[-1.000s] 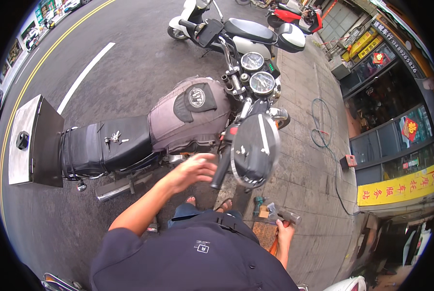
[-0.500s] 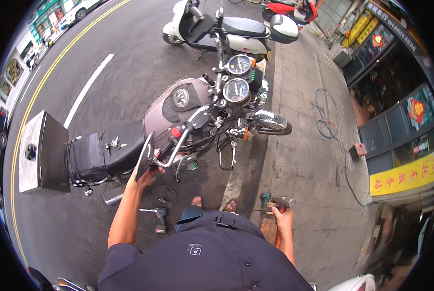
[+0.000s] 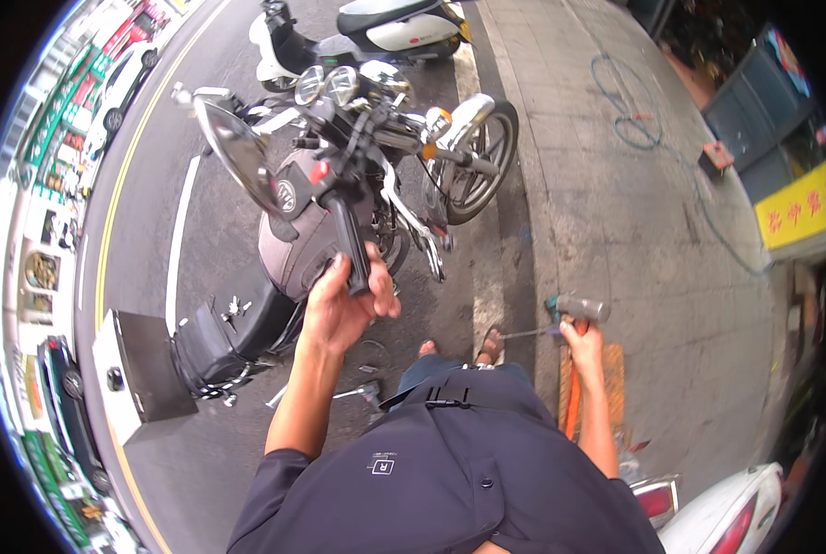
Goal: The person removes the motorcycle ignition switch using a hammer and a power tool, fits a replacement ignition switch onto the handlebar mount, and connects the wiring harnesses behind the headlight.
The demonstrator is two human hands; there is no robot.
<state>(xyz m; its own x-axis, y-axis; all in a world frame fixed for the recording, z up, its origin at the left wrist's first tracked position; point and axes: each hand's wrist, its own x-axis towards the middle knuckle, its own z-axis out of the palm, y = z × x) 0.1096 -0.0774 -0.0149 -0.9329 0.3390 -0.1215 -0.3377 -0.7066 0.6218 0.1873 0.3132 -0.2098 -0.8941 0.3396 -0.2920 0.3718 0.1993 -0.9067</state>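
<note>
My left hand (image 3: 335, 309) is at the black handlebar grip (image 3: 348, 242) of a motorcycle. The thumb lies on one side of the grip's end and the curled fingers on the other. From this handlebar a mirror (image 3: 238, 152) sticks out to the left. Low on the right, my right hand (image 3: 582, 340) is closed round a hammer (image 3: 586, 307) with a grey head and what looks like an orange handle. A thin metal shaft (image 3: 528, 331) juts left from the same hand; its handle is hidden in the fingers.
Keys (image 3: 236, 309) lie on the motorcycle's black seat, ahead of a metal box (image 3: 155, 369). A power driver (image 3: 367, 392) rests on the asphalt near my feet. A white scooter (image 3: 404, 32) stands beyond, another white vehicle (image 3: 727, 517) behind right. A hose (image 3: 630, 125) crosses the pavement.
My left hand has come from beside the mirror to the handlebar grip. The handlebar appears turned, and the view has shifted. My right hand keeps the hammer.
</note>
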